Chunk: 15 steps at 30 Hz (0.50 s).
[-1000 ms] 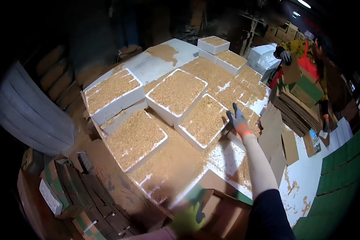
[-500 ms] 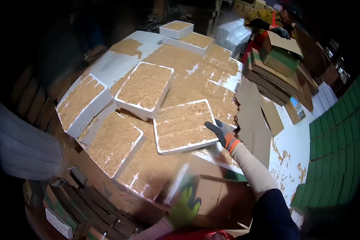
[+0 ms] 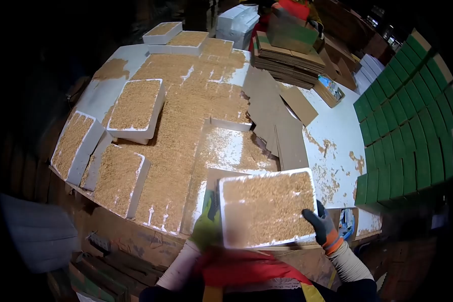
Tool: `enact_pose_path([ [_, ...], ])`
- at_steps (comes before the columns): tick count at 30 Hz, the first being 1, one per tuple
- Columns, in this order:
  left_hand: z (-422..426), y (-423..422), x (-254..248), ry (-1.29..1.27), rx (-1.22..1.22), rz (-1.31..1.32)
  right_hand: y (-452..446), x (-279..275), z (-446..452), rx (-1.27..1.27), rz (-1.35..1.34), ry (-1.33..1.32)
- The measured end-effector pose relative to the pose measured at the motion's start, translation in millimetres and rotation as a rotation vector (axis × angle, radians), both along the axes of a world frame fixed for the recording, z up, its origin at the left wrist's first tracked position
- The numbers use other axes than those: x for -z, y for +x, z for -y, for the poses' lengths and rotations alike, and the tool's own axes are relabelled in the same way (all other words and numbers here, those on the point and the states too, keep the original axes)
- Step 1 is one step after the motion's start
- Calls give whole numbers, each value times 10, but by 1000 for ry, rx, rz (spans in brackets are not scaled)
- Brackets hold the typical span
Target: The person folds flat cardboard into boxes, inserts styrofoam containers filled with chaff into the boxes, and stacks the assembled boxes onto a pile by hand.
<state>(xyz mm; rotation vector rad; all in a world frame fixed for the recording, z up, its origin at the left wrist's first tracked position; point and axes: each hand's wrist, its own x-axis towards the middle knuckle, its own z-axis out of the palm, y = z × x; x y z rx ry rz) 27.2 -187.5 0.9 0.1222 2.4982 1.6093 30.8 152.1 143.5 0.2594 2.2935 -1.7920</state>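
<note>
A white foam box (image 3: 267,209) filled level with tan, sawdust-like grains is held in front of my body, its open top facing up. My right hand (image 3: 322,229), in a grey and orange glove, grips its right side with the thumb over the rim. By its left edge is my left hand (image 3: 205,229) in a yellow-green glove, blurred; its fingers are partly hidden, so its hold is unclear. A cardboard flap (image 3: 226,173) shows just behind the foam box; whatever is beneath is hidden.
More filled foam boxes (image 3: 136,108) stand on the grain-covered table (image 3: 332,166). Flattened cardboard (image 3: 279,110) lies right of the middle. Green cartons (image 3: 407,131) are stacked at the right. Behind a cardboard pile (image 3: 287,60), a co-worker (image 3: 294,9) handles a carton.
My right hand has brought the foam box off the table, toward my body and to the right. My left hand has moved up beside its left edge. The view has turned right.
</note>
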Motion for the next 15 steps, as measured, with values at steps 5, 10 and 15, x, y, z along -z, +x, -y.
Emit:
enact_pose_path([
  [5,-15,32,-162,-9,34,-186,186,440,81,173,96,-109],
  [10,85,123,-4,201,-96,67,125,906,183,-143,7,578],
  [15,41,-453,-707,-332,26,64,-188,1180,238,-488,130,1069],
])
